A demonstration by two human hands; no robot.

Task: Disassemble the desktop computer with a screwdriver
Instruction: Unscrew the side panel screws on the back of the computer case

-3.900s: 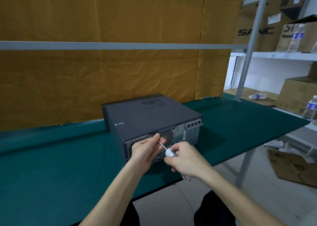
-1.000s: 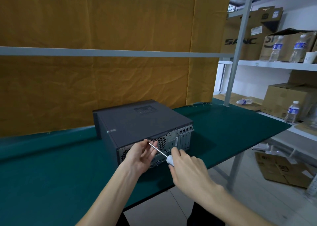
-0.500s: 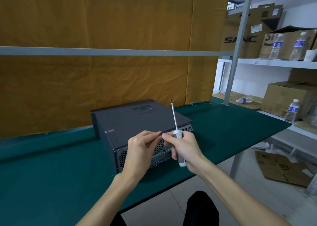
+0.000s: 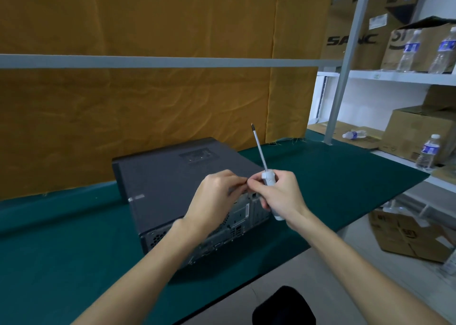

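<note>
The dark grey metal desktop computer case point(image 4: 172, 176) sits on the green cloth-covered tabletop point(image 4: 61, 250) with its port-covered back panel turned toward the person, probably so the rear screws are easy to reach. The left hand point(image 4: 214, 198) pinches something tiny at its fingertips, likely a screw, though it's too small to be sure. Touching it, the right hand point(image 4: 278, 196) is wrapped around the white-handled screwdriver point(image 4: 265, 174), shaft pointing up and away from the case, probably parked out of the way while the fingertips meet.
</note>
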